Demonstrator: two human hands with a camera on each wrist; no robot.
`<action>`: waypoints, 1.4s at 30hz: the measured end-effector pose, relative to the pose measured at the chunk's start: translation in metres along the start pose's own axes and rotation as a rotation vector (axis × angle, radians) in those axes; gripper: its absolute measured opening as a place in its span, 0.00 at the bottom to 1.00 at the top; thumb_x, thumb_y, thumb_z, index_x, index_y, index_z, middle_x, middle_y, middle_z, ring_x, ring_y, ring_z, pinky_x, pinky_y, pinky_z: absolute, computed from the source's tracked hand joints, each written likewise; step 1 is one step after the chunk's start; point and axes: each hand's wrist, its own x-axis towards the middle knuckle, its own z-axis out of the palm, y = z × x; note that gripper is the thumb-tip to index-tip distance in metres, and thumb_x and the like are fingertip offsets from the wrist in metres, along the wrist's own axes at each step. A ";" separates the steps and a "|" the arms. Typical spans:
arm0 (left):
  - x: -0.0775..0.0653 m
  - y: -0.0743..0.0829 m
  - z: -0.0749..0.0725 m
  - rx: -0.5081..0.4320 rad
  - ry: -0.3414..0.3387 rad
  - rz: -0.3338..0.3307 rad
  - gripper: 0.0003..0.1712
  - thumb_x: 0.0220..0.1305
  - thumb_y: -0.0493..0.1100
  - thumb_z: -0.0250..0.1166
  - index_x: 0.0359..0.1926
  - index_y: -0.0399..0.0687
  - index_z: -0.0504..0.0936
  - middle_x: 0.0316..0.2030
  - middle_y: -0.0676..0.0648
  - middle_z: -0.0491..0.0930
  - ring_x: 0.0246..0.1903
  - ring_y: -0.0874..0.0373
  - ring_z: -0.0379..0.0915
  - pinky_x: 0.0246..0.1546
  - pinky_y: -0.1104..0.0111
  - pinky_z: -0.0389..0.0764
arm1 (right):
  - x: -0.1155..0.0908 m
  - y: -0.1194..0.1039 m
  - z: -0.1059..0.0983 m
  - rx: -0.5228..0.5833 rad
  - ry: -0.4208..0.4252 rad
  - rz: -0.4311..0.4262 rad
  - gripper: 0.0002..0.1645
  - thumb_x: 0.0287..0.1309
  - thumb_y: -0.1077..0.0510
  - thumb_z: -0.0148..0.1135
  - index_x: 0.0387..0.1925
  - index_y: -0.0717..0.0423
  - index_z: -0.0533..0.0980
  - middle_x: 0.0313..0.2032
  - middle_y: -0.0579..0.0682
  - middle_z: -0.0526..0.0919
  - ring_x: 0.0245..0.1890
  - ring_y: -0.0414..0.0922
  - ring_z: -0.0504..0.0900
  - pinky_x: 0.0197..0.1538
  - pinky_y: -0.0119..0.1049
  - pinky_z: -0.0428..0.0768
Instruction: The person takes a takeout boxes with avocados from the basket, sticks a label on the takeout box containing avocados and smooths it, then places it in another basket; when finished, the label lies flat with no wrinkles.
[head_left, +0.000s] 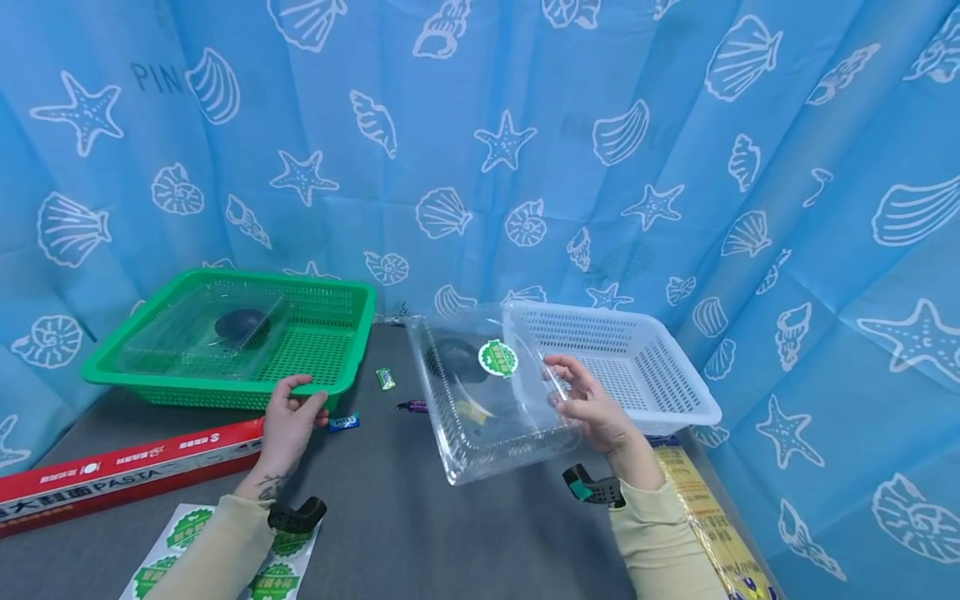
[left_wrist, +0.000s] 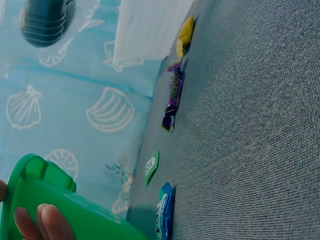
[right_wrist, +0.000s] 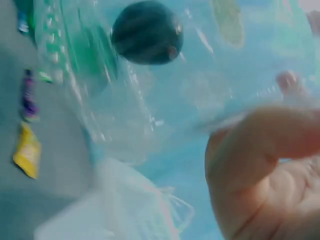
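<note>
My right hand grips the right edge of a clear plastic lidded box, holding it tilted above the table. A round green-and-white sticker is on its lid. A dark rounded thing shows inside, its kind unclear. My left hand holds the near right corner of a green plastic basket, fingers against the wall. In that basket sits another clear box with a dark rounded thing in it.
A white basket stands behind the right hand. Small wrapped candies, green, blue, purple and yellow, lie between the baskets. A red pasta box, a sticker sheet and a yellow packet lie nearer.
</note>
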 end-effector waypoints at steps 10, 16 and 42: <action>-0.001 0.000 -0.001 0.015 -0.003 -0.005 0.23 0.59 0.42 0.55 0.53 0.41 0.59 0.24 0.50 0.71 0.21 0.64 0.73 0.26 0.70 0.78 | 0.007 -0.028 -0.063 -0.089 0.260 0.039 0.32 0.48 0.71 0.47 0.55 0.47 0.60 0.49 0.56 0.57 0.28 0.39 0.68 0.20 0.27 0.69; -0.001 -0.001 -0.001 0.031 -0.005 -0.012 0.23 0.59 0.43 0.55 0.53 0.41 0.59 0.24 0.48 0.72 0.21 0.64 0.73 0.26 0.70 0.78 | 0.009 -0.030 -0.097 -0.178 0.330 0.112 0.32 0.51 0.69 0.46 0.58 0.48 0.57 0.52 0.55 0.55 0.30 0.41 0.68 0.23 0.30 0.67; -0.003 -0.001 -0.002 0.007 -0.019 -0.004 0.23 0.59 0.43 0.55 0.53 0.42 0.59 0.24 0.53 0.72 0.21 0.65 0.73 0.26 0.71 0.78 | 0.018 0.017 -0.151 -0.181 0.375 0.488 0.38 0.46 0.68 0.45 0.61 0.45 0.51 0.60 0.60 0.43 0.30 0.46 0.65 0.27 0.35 0.69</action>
